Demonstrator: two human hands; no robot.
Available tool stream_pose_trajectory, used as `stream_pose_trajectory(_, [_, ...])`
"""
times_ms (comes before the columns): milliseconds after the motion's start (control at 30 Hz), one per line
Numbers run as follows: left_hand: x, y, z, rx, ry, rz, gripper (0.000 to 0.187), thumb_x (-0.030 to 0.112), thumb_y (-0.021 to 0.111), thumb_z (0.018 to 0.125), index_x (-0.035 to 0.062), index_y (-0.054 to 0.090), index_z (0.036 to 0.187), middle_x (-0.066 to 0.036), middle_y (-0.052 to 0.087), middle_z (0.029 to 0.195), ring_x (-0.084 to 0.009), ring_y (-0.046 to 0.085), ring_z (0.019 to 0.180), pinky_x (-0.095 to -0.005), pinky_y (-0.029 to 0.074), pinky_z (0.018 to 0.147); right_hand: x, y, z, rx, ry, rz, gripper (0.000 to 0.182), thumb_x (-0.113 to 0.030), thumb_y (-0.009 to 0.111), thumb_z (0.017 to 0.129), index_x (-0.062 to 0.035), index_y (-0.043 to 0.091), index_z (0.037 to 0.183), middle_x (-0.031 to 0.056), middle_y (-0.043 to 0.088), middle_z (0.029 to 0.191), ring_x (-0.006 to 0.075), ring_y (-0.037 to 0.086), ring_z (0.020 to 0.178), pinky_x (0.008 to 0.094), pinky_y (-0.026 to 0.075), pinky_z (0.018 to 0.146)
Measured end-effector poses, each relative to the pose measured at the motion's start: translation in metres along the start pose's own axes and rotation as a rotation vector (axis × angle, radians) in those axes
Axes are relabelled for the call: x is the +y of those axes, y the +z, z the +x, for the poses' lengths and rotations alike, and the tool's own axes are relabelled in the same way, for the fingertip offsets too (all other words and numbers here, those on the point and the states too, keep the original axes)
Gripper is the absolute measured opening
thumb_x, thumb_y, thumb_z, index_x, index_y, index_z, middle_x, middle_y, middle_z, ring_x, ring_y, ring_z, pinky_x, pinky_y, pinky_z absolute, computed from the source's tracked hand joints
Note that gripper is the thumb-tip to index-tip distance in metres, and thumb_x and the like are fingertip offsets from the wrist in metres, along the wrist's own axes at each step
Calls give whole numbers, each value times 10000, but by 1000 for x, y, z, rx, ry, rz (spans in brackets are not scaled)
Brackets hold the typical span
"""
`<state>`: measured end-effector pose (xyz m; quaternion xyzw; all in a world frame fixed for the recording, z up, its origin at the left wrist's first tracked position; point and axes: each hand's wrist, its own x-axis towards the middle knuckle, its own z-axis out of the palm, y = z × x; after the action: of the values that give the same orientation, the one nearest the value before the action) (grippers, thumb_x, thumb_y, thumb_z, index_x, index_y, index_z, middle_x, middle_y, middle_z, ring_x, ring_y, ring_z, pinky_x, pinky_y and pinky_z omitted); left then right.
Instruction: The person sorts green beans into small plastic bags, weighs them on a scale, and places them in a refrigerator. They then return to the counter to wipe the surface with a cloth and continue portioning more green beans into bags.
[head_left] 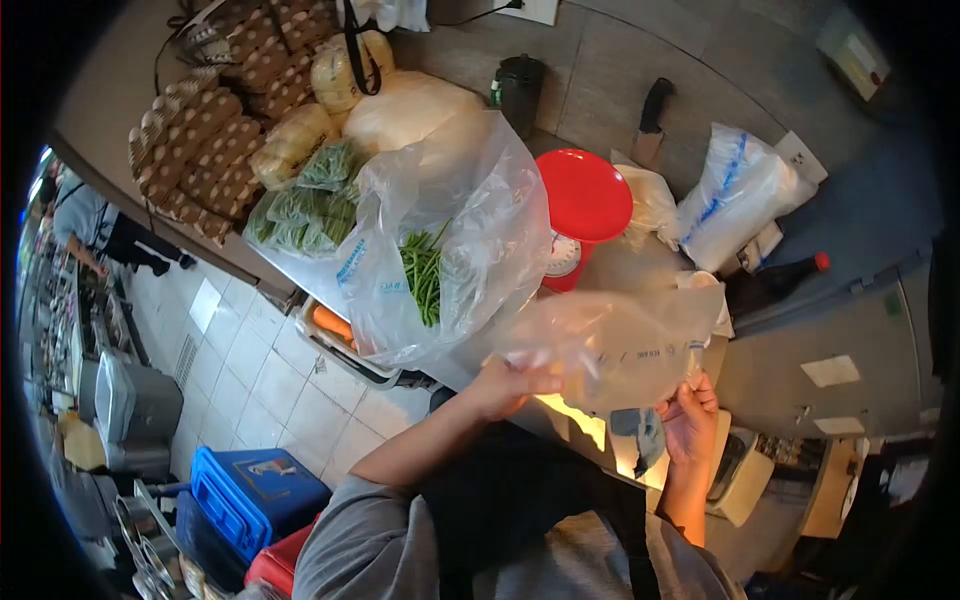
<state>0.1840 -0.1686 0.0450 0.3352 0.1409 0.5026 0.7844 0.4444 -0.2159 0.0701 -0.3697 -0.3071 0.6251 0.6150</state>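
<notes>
small bag (630,350), see-through with print on it, is held up between two hands, over the near side of the desk (450,373) and in front of the scale (585,195). the left grip (505,388) is narrow on the bag's left end, thumb pointing across the film — that end is blurred, so just how the fingers pinch is hard to tell. the right grip (690,410) is closed on the lower right corner, fingertips up against the plastic, palm partly showing.

to the left of the scale sits a big bag (490,250), mouth wide, with green beans (425,280) in it. just beside it are packs of greens (310,210), and further back egg trays (200,140) are stacked high. on the scale's other side a white bag (735,195) with blue print leans near a dark bottle (785,283) with a red cap. behind the scale there's a knife (651,120), blade towards the desk. carrots (332,322) show in a crate (345,362) below the desk edge — and off to the left, over the tiled floor, a person (88,218) bends forward.
</notes>
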Motion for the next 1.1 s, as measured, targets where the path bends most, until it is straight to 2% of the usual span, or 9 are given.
stream_pose_trajectory(167, [24, -15, -11, 136, 22, 205, 214, 30, 510, 880, 9, 524, 1093, -61, 586, 1049, -133, 556, 948, -280, 432, 854, 38, -7, -32, 120, 95, -103, 80, -11, 535, 846, -55, 550, 911, 65, 609, 944, 169, 603, 835, 402, 545, 708])
stream_pose_trajectory(200, [33, -14, -12, 155, 30, 269, 183, 26, 488, 891, 6, 533, 1068, -58, 603, 1000, -125, 574, 900, -267, 447, 824, 41, -13, -37, 225, 147, -335, 239, -16, 562, 815, -43, 544, 1052, 102, 566, 1109, 215, 555, 1025, 414, 484, 841])
stream_pose_trajectory(300, [55, -21, -12, 1, -92, 546, 168, 90, 477, 920, -17, 571, 1010, -53, 628, 897, -109, 599, 809, -228, 468, 735, 21, 40, -29, 489, -393, -1043, 449, -23, 618, 743, -18, 497, 1175, 98, 523, 1168, 229, 491, 1103, 407, 378, 966])
stream_pose_trajectory(367, [73, -17, -8, -115, -297, 685, 196, 113, 500, 919, -38, 580, 1015, -56, 634, 883, -102, 598, 803, -236, 475, 743, 1, 93, -24, 103, -465, -895, 617, -75, 709, 678, -7, 453, 1235, 121, 447, 1277, 249, 398, 1211, 380, 296, 1016])
stream_pose_trajectory(533, [91, -28, -13, -241, -461, 799, 225, 157, 538, 909, -47, 609, 973, -60, 643, 847, -81, 596, 763, -223, 479, 712, 34, 144, 7, -204, -345, -1102, 444, -138, 758, 672, -46, 599, 1075, 93, 605, 1026, 189, 532, 1023, 319, 408, 871])
stream_pose_trajectory(667, [98, -49, -17, -287, -529, 848, 222, 166, 560, 896, -34, 613, 976, -69, 647, 860, -80, 597, 762, -220, 474, 705, 63, 140, 0, 1, -194, -886, 86, -66, 710, 748, -10, 650, 773, 75, 636, 781, 129, 589, 722, 245, 464, 670])
stream_pose_trajectory(800, [98, -51, -16, -322, -517, 889, 215, 156, 600, 867, -23, 606, 986, -71, 651, 847, -86, 602, 756, -230, 472, 707, 65, 144, -6, 62, -136, -947, 95, -85, 699, 762, -8, 644, 766, 57, 614, 747, 120, 567, 704, 242, 448, 659])
stream_pose_trajectory(1000, [104, -18, -5, -264, 203, 1109, 241, 175, 669, 807, 9, 622, 975, -78, 652, 805, -109, 601, 743, -255, 463, 658, 60, 160, -4, -43, -17, -866, 246, -197, 559, 892, 8, 591, 759, 14, 558, 672, 95, 515, 661, 238, 423, 643])
stream_pose_trajectory(1100, [90, -39, -1, -333, -267, 825, 231, 165, 675, 804, 4, 622, 962, -56, 641, 797, -83, 564, 728, -233, 449, 668, 66, 152, 0, -56, 60, -798, 361, -284, 524, 913, 0, 569, 695, 27, 547, 659, 87, 489, 625, 247, 400, 574])
